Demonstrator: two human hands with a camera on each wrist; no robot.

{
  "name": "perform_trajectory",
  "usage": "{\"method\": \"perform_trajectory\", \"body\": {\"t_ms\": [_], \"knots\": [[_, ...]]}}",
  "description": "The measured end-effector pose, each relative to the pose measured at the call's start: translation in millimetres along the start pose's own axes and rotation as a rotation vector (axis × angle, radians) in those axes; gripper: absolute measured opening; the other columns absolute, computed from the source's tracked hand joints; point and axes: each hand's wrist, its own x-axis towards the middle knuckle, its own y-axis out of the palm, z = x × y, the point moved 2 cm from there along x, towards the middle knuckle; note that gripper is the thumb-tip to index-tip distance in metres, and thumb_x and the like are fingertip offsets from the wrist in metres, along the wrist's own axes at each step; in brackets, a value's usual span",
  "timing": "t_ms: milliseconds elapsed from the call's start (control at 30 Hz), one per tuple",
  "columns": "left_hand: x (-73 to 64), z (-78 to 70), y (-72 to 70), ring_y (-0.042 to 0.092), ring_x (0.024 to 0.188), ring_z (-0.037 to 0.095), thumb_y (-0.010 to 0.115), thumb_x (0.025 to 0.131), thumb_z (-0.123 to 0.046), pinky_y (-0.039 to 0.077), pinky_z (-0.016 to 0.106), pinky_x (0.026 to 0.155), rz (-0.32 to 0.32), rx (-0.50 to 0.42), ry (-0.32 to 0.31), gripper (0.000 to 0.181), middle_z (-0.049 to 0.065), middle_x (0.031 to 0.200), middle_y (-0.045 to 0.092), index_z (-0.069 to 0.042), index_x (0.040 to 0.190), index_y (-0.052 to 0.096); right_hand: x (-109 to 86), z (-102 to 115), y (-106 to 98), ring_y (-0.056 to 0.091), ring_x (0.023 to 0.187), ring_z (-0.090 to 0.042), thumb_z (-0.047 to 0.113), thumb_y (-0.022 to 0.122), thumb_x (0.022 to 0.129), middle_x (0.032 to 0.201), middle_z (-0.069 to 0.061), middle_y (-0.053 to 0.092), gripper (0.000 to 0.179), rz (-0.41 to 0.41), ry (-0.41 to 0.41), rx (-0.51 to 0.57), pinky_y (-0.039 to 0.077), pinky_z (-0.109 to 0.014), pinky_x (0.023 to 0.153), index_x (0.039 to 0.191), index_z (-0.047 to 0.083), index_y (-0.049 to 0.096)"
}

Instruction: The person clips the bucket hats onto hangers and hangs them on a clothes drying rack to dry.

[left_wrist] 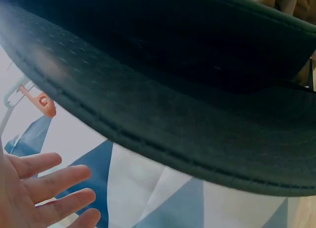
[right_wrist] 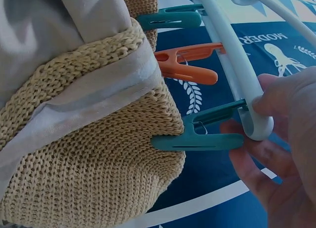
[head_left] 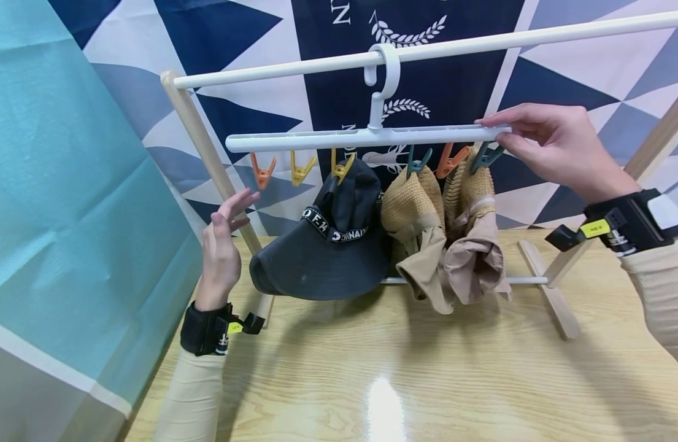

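Observation:
A white clip hanger (head_left: 316, 140) hangs by its hook from the rack's top rail. My right hand (head_left: 559, 144) pinches the hanger's right end between thumb and fingers, beside a teal clip (right_wrist: 212, 129). From the clips hang a black wide-brimmed hat (head_left: 322, 258) and two straw-and-beige hats, one tan (head_left: 421, 239) and one pinkish beige (head_left: 477, 252). My left hand (head_left: 223, 245) is raised with its fingers extended, left of the black hat and below an orange clip (head_left: 263, 172). In the left wrist view, its fingers (left_wrist: 64, 183) hold nothing beneath the dark brim (left_wrist: 163, 129).
The rack has a white top rail (head_left: 482, 43) and wooden legs (head_left: 206, 153) standing on a wood-grain table (head_left: 327, 374). Another orange clip (head_left: 451, 161) and two yellow clips sit along the hanger. A patterned cloth (head_left: 250, 37) hangs behind; a teal sheet (head_left: 84, 184) covers the left side.

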Motion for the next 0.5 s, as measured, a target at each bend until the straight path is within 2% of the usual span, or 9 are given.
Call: {"method": "perform_trajectory", "body": {"t_ms": [167, 300, 367, 500], "knots": [[-0.4, -0.5, 1.7, 0.06, 0.147, 0.048, 0.017, 0.093, -0.103, 0.048, 0.065, 0.117, 0.001, -0.002, -0.005, 0.127, 0.026, 0.155, 0.069, -0.004, 0.16, 0.059, -3.4, -0.3, 0.8, 0.068, 0.087, 0.001, -0.008, 0.068, 0.105, 0.121, 0.027, 0.078, 0.035, 0.005, -0.014, 0.014, 0.041, -0.013, 0.066, 0.137, 0.002, 0.079], [-0.8, 1.2, 3.2, 0.059, 0.148, 0.048, 0.019, 0.094, -0.102, 0.048, 0.056, 0.116, 0.007, -0.014, -0.011, 0.126, 0.027, 0.155, 0.068, -0.002, 0.159, 0.059, -6.5, -1.1, 2.4, 0.07, 0.089, 0.005, -0.008, 0.068, 0.105, 0.119, 0.027, 0.078, 0.036, 0.022, -0.015, 0.024, 0.043, -0.012, 0.067, 0.139, 0.002, 0.078], [-0.9, 2.1, 4.0, 0.058, 0.149, 0.048, 0.021, 0.093, -0.103, 0.047, 0.057, 0.117, 0.01, -0.024, -0.021, 0.127, 0.027, 0.156, 0.068, -0.001, 0.159, 0.059, -7.8, -1.7, 2.9, 0.071, 0.092, 0.008, -0.008, 0.069, 0.105, 0.118, 0.027, 0.078, 0.037, 0.031, -0.012, 0.025, 0.044, -0.012, 0.068, 0.14, 0.002, 0.077], [-1.1, 2.4, 5.8, 0.057, 0.15, 0.049, 0.022, 0.09, -0.106, 0.044, 0.07, 0.12, 0.012, -0.033, -0.044, 0.131, 0.027, 0.157, 0.067, -0.001, 0.159, 0.059, -9.0, -1.8, 4.0, 0.071, 0.092, 0.008, -0.006, 0.07, 0.105, 0.117, 0.028, 0.078, 0.038, 0.047, -0.014, 0.012, 0.045, -0.011, 0.07, 0.141, 0.004, 0.077]]}}
